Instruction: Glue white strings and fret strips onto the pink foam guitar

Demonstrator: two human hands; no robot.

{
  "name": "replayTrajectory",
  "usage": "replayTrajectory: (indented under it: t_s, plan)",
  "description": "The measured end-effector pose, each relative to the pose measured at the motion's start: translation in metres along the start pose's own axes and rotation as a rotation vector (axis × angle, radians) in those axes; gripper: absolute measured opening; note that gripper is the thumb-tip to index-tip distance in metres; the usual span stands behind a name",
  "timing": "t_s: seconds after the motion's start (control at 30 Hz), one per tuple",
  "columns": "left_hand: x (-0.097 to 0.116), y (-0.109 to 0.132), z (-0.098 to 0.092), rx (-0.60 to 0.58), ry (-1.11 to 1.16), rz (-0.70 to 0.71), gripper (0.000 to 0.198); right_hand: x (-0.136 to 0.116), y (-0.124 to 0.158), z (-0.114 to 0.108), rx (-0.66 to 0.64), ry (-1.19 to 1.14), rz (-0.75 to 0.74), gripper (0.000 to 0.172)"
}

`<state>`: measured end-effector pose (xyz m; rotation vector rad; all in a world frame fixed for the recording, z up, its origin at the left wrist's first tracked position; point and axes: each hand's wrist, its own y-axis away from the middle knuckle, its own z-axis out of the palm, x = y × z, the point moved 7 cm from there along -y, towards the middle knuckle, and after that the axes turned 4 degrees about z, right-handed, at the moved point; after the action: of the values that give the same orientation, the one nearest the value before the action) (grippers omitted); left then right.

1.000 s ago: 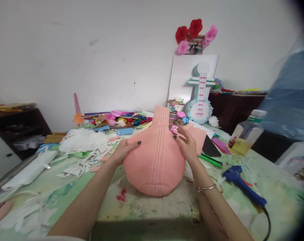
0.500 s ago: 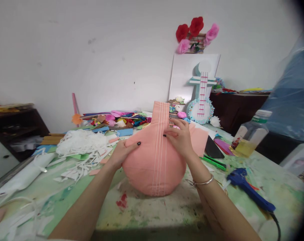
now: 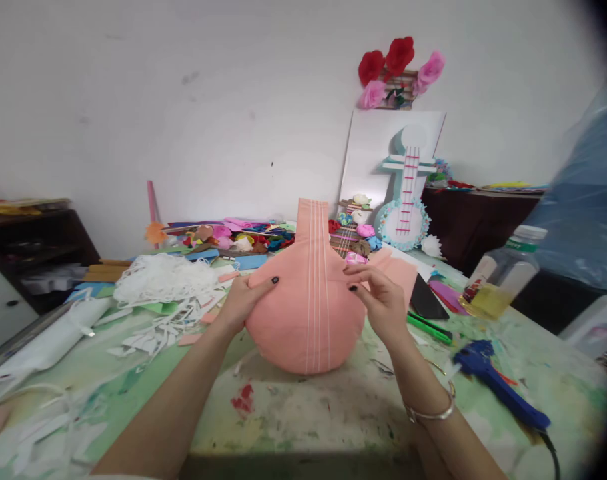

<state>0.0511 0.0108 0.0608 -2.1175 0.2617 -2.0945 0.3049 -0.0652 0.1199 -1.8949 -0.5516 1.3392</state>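
Grip: left hand (image 3: 243,300) clasps the pink foam guitar (image 3: 303,327) at its left shoulder, thumb in front. The right hand (image 3: 381,303) pinches the right shoulder, off the strings (image 3: 317,293) it touched half a second ago. One guitar, four white strings, upright on the table (image 3: 303,413), middle, near the front edge. One bottle (image 3: 501,280) at the right edge, label unreadable. One blue glue gun (image 3: 498,390) just nearer.
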Motion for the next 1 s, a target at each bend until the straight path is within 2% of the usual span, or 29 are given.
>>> replayTrajectory:
  t_s: [0.17,0.23,0.33,0.47,0.6,0.73,0.87,1.0]
  plan:
    - [-0.003,-0.002,-0.004,0.016,0.025,0.003,0.049,-0.019,0.025,-0.016,0.063,-0.487,0.216,0.017]
    - [-0.002,-0.001,-0.003,0.004,0.033,0.002,0.049,-0.03,0.028,-0.024,0.123,-0.495,0.215,0.016]
    - [0.001,0.001,0.0,-0.007,0.012,0.02,0.047,-0.034,0.023,-0.026,0.158,-0.333,0.234,0.006]
    - [0.005,0.002,0.002,-0.003,-0.032,0.057,0.045,-0.018,0.004,-0.017,0.178,-0.12,0.257,0.005]
    - [0.005,0.002,0.003,-0.004,-0.034,0.064,0.046,-0.007,-0.019,-0.009,0.196,0.051,0.149,0.01]
    - [0.008,0.002,0.002,-0.002,-0.066,0.103,0.044,-0.007,-0.038,0.004,0.1,0.188,0.023,0.018]
    - [0.009,0.002,0.003,-0.022,-0.074,0.113,0.042,-0.013,-0.044,0.02,0.003,0.54,-0.18,0.019]
    - [0.009,0.001,0.003,-0.024,-0.086,0.126,0.043,-0.014,-0.044,0.03,-0.041,0.764,-0.259,0.018]
